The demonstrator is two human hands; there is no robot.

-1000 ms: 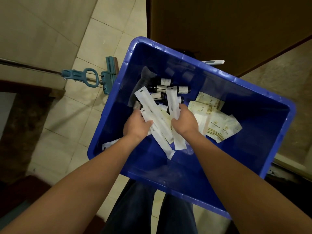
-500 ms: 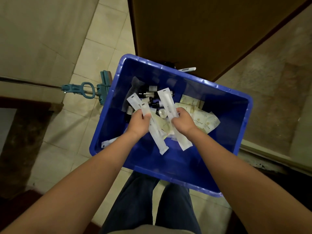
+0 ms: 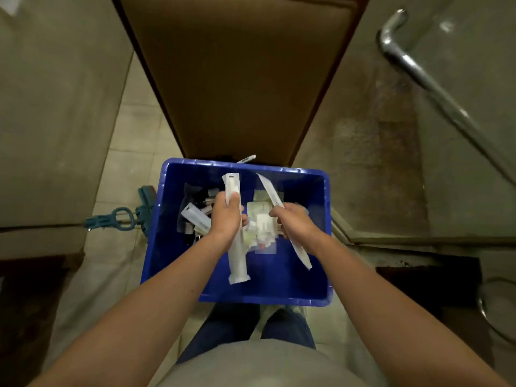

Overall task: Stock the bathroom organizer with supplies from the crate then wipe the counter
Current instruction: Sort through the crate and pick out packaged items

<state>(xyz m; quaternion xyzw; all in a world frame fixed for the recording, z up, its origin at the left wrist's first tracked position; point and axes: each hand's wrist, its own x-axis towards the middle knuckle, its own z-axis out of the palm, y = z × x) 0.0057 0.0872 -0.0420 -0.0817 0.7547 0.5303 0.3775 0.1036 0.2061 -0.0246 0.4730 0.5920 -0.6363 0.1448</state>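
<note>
Where the tiles lie left of the crate: a teal mop clamp [image 3: 122,219] rests on the floor, its right end just beside the crate's left wall.
Crate [image 3: 279,286]: blue and open-topped, it stands on the floor between the person's legs [image 3: 223,325] at the near side and the brown door [image 3: 237,79] at the far side.
Stock at the crate's left: small dark bottles [image 3: 187,196] and a spare packet [image 3: 195,219] lie on the bottom, against the left wall.
Left hand [image 3: 227,216]: over the crate's left half, with its fingers curled round a long white packet [image 3: 237,261].
Packet: gripped above its middle, it runs far to near, with a short end above the fist and a long end hanging toward the near wall.
Sachets [image 3: 261,219]: pale, flat and heaped on the crate's bottom, between the two hands.
Right hand [image 3: 293,222]: over the crate's right half and apart from the left, its curled fingers pinching a second packet [image 3: 269,191].
Second packet: thin and seen almost edge-on, it slants from far left to near right through the fist.
Bar [image 3: 418,76]: bent metal at the far right, fixed on a glass panel.
</note>
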